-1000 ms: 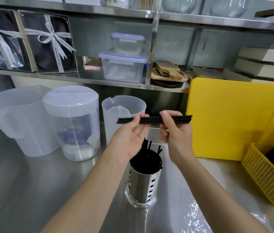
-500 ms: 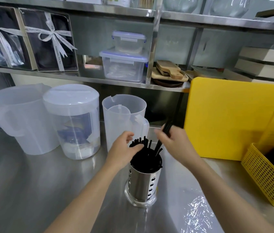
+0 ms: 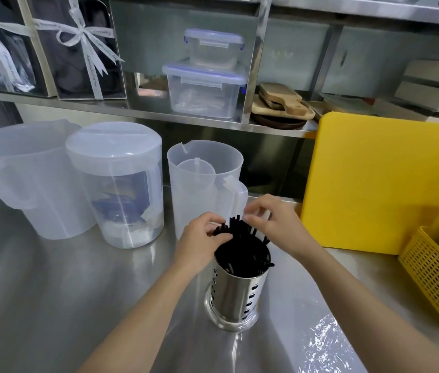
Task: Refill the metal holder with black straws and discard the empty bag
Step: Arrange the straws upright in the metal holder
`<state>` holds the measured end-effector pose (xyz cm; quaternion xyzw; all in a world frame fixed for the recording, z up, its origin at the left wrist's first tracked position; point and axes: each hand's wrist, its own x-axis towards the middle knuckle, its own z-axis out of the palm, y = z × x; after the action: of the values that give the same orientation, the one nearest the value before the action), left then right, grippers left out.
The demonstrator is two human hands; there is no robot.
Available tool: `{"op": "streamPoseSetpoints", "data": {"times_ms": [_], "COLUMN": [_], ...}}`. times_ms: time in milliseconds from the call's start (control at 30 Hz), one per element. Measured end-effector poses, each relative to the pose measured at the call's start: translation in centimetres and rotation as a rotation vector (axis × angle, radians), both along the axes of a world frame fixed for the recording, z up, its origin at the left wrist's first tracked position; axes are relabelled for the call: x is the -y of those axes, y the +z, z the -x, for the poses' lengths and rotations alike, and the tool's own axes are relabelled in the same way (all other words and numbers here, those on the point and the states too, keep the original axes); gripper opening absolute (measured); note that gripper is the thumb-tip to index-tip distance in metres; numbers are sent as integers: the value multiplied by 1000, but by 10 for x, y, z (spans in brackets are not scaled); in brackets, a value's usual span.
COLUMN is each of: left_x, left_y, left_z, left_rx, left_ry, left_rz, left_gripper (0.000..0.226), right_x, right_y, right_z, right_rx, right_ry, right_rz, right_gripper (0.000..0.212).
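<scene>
Currently my view starts at the near edge of the surface, where the clear empty bag lies crumpled near the right near corner, well apart from both of my hands.

Just beyond it stands the metal holder, upright on the surface, roughly midway along the near part. Black straws fill it; their ends fan out above the rim and several lean toward the far side.

My left hand is at the left side of the straw tops, fingers curled and pinched onto a few ends. My right hand is at the far right side of the bundle, fingers bent with the tips close together; I cannot tell whether this grip encloses a straw or only touches the ends.

Beyond the hands, a translucent jug stands just behind the holder, with a lidded pitcher to its left. A yellow cutting board stands against the far right, and a yellow basket sits at the right edge.

Step in hand, by my judgement: settling and evening the straws inside the holder; the refill appears nearly complete.

Next move calls for:
1. Release the straw ends without tipping the holder.
2. Reach back to the bag at the near right corner.
3. Gather the thin film fully, as it may slip or cling to the surface, and carry it to disposal.
</scene>
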<state>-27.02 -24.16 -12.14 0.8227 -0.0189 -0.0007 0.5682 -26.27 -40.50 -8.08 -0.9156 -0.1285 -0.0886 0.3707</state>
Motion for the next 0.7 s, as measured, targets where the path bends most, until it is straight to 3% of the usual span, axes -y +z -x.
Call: {"op": "streamPoseSetpoints", "data": {"times_ms": [167,367,700], "left_x": [2,5,4], "left_y": [-2,-6,-16], "left_z": [-2,-3,-4], "left_rx": [-31,-21,-19], "left_ry": [-30,-62,-61], "left_rz": [136,211,225], "left_gripper": [30,32,52], "right_x": [-7,-13,-10], "right_y": [-10,-14,-14], "right_z": [-8,-13,-17], "right_rx": [-7,20,2], "right_ry": [186,204,196], "right_rz": [190,219,243], "right_gripper": [21,24,11]}}
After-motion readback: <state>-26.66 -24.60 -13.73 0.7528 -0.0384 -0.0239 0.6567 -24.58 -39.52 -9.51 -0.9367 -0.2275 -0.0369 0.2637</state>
